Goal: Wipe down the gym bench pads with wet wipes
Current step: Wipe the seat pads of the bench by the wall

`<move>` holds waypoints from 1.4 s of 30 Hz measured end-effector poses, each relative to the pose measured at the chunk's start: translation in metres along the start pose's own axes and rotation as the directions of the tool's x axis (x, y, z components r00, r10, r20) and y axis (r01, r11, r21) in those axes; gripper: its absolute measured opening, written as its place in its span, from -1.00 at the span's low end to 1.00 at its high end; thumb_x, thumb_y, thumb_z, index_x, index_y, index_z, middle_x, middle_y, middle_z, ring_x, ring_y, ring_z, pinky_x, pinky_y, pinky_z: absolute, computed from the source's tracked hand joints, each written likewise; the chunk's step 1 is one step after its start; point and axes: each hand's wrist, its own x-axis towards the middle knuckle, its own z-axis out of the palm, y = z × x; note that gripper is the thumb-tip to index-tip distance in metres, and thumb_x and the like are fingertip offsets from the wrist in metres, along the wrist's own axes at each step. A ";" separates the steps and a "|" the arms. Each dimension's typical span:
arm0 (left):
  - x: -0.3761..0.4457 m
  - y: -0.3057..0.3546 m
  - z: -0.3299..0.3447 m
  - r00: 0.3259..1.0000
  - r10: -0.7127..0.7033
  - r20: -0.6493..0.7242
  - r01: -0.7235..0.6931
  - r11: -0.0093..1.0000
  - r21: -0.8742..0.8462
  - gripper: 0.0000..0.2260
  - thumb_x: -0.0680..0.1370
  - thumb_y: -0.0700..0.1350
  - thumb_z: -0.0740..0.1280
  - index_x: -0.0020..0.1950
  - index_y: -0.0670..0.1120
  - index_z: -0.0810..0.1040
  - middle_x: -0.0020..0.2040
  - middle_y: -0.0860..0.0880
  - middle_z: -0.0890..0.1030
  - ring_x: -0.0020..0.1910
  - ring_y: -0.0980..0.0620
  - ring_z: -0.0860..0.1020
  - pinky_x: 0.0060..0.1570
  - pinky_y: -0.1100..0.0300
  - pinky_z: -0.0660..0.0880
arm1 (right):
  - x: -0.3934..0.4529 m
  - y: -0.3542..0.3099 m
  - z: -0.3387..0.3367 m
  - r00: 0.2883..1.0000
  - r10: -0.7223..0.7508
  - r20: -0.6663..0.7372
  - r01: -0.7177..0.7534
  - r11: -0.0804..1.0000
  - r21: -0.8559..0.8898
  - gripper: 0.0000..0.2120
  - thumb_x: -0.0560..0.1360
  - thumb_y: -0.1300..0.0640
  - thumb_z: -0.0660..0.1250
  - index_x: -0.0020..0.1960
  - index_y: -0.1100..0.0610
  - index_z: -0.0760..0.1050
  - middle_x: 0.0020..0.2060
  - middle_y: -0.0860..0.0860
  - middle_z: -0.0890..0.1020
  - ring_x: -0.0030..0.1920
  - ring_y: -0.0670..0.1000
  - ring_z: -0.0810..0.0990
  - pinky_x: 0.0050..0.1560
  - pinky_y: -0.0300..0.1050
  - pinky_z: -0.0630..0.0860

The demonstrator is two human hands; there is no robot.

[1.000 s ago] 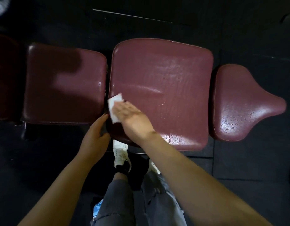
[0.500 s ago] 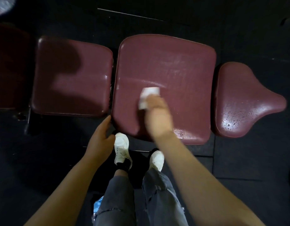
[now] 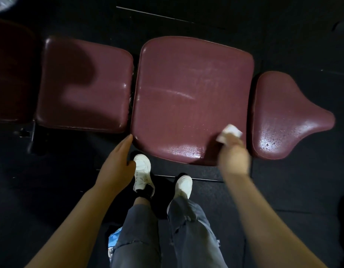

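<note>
The right hand [image 3: 234,156], blurred so that I cannot tell how its fingers lie, presses a white wet wipe [image 3: 229,133] onto the middle pad [image 3: 186,97] near its near right corner, just beside the gap to the narrow right pad [image 3: 283,117]. The left hand [image 3: 117,165] hangs with fingers straight and together, tips just beside the pad's near left corner. Dark floor [image 3: 283,190] lies open on the near side around two white shoes [image 3: 142,171].
</note>
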 end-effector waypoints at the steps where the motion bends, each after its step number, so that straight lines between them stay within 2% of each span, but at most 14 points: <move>1: 0.000 -0.001 0.000 1.000 0.001 0.003 -0.001 1.000 0.006 -0.29 0.53 -0.32 0.28 0.60 0.06 0.12 0.57 0.09 0.23 0.07 0.18 0.43 0.15 0.25 0.29 | -0.002 -0.036 0.016 0.996 -0.090 0.001 0.090 0.996 0.028 -0.67 0.52 0.20 0.19 0.24 0.12 0.52 0.09 -0.03 0.60 0.16 0.05 0.54 0.10 -0.40 0.41; 6: 0.005 -0.005 -0.005 1.000 0.002 0.010 -0.003 1.000 0.028 -0.27 0.49 -0.35 0.27 0.58 0.10 0.18 0.54 0.05 0.29 0.29 -0.01 0.47 0.06 0.21 0.35 | 0.005 -0.132 0.043 0.582 -0.741 0.335 0.763 0.640 0.088 -0.52 0.52 0.36 0.16 0.44 0.18 0.38 0.46 0.11 0.38 0.47 0.09 0.32 0.51 -0.12 0.05; 9: 0.007 -0.006 -0.007 1.000 0.006 0.018 -0.006 1.000 0.017 -0.29 0.51 -0.32 0.27 0.58 0.12 0.17 0.54 0.05 0.29 0.21 0.10 0.49 0.10 0.20 0.35 | 0.029 -0.045 0.009 0.729 -0.652 0.208 0.656 0.753 0.059 -0.60 0.51 0.31 0.21 0.33 0.22 0.50 0.33 0.15 0.52 0.35 0.14 0.47 0.45 -0.10 0.18; 13: 0.005 -0.008 -0.001 1.000 -0.006 0.015 0.006 0.999 -0.035 -0.29 0.51 -0.31 0.28 0.59 0.11 0.15 0.54 0.09 0.28 -0.25 0.39 0.34 0.04 0.22 0.36 | 0.009 0.081 -0.029 0.980 -0.137 0.148 0.156 0.980 -0.122 -0.50 0.44 0.54 0.15 0.36 0.34 0.43 0.37 0.26 0.45 0.40 0.23 0.40 0.51 0.06 0.17; 16: 0.004 -0.009 0.003 1.000 -0.017 -0.002 0.017 0.998 -0.057 -0.29 0.52 -0.31 0.27 0.59 0.13 0.13 0.55 0.09 0.27 -0.07 0.34 0.42 0.13 0.21 0.36 | -0.021 0.051 -0.002 0.999 -0.022 0.032 0.023 0.998 -0.057 -0.59 0.58 0.40 0.12 0.41 0.28 0.40 0.40 0.19 0.43 0.41 0.02 0.34 0.37 -0.48 0.08; 18: 0.004 -0.010 0.004 0.999 -0.032 -0.013 0.031 0.998 -0.059 -0.29 0.52 -0.32 0.26 0.59 0.13 0.13 0.55 0.08 0.27 0.31 0.16 0.43 0.30 0.14 0.35 | -0.027 -0.013 0.020 0.992 -0.126 -0.018 0.126 0.992 -0.006 -0.62 0.60 0.33 0.12 0.40 0.25 0.42 0.37 0.16 0.47 0.37 -0.01 0.39 0.32 -0.53 0.12; 20: 0.005 -0.009 0.004 0.999 -0.040 -0.019 0.038 0.996 -0.085 -0.29 0.52 -0.33 0.24 0.58 0.14 0.16 0.52 0.07 0.32 0.45 0.05 0.35 0.39 0.07 0.34 | -0.037 -0.084 0.043 0.898 -0.434 0.069 0.431 0.901 0.049 -0.55 0.48 0.41 0.14 0.35 0.29 0.46 0.31 0.23 0.51 0.35 0.15 0.45 0.44 -0.15 0.25; 22: 0.006 -0.006 0.003 1.000 0.015 -0.014 -0.017 0.995 -0.101 -0.28 0.48 -0.36 0.23 0.55 0.18 0.22 0.45 0.10 0.41 0.37 0.05 0.44 0.32 0.05 0.42 | -0.043 -0.125 0.050 0.650 -0.729 0.216 0.719 0.682 0.135 -0.50 0.47 0.33 0.03 0.37 0.26 0.44 0.34 0.19 0.50 0.37 0.17 0.42 0.44 -0.03 0.26; 25: 0.005 -0.008 0.005 0.999 0.018 -0.036 -0.022 0.993 -0.117 -0.28 0.48 -0.37 0.23 0.55 0.16 0.23 0.46 0.09 0.40 0.40 0.07 0.41 0.36 0.04 0.38 | -0.014 -0.101 0.034 0.470 -0.838 0.279 0.837 0.523 0.160 -0.50 0.45 0.43 0.15 0.38 0.29 0.44 0.37 0.20 0.47 0.37 0.22 0.45 0.45 0.06 0.22; 28: 0.002 -0.011 0.009 0.999 -0.041 -0.018 0.039 0.991 -0.128 -0.26 0.51 -0.32 0.24 0.56 0.24 0.13 0.51 0.14 0.31 0.37 0.13 0.39 0.35 0.07 0.37 | 0.007 -0.001 0.000 0.701 -0.674 0.235 0.692 0.722 0.008 -0.43 0.21 0.59 0.29 0.21 0.37 0.56 0.20 0.31 0.57 0.18 0.34 0.58 0.29 0.32 0.30; 31: 0.000 -0.009 0.011 0.999 -0.030 -0.021 0.026 0.987 -0.156 -0.25 0.51 -0.30 0.24 0.54 0.30 0.10 0.47 0.23 0.28 0.12 0.36 0.43 0.16 0.27 0.33 | -0.011 0.092 -0.027 0.942 -0.264 0.205 0.286 0.954 -0.085 -0.41 0.27 0.64 0.25 0.27 0.36 0.51 0.26 0.30 0.53 0.27 0.34 0.51 0.38 0.22 0.29; 36: 0.001 -0.014 0.014 0.997 -0.076 -0.030 0.069 0.980 -0.184 -0.28 0.54 -0.31 0.24 0.55 0.27 0.13 0.48 0.04 0.35 0.39 0.07 0.39 0.30 0.17 0.33 | -0.048 0.050 0.012 0.985 0.160 -0.066 -0.144 0.970 0.196 -0.49 0.45 0.52 0.16 0.36 0.26 0.47 0.28 0.23 0.55 0.25 0.25 0.54 0.29 -0.09 0.40; 38: 0.001 -0.013 0.017 0.995 -0.095 -0.036 0.086 0.978 -0.191 -0.30 0.54 -0.32 0.23 0.56 0.23 0.16 0.46 0.01 0.38 0.37 0.04 0.42 0.26 0.20 0.34 | -0.059 -0.011 0.035 0.997 -0.003 -0.073 0.022 0.965 0.262 -0.47 0.41 0.55 0.14 0.33 0.28 0.48 0.25 0.25 0.56 0.24 0.26 0.55 0.35 -0.33 0.28; 42: 0.001 -0.003 0.012 0.995 -0.090 -0.045 0.074 0.960 -0.271 -0.28 0.51 -0.36 0.20 0.43 0.39 0.28 0.26 0.23 0.55 0.07 0.27 0.53 0.05 0.25 0.43 | -0.076 -0.115 0.068 0.815 -0.573 0.086 0.525 0.794 0.305 -0.49 0.43 0.45 0.05 0.34 0.35 0.45 0.31 0.25 0.51 0.37 0.24 0.43 0.49 0.02 0.15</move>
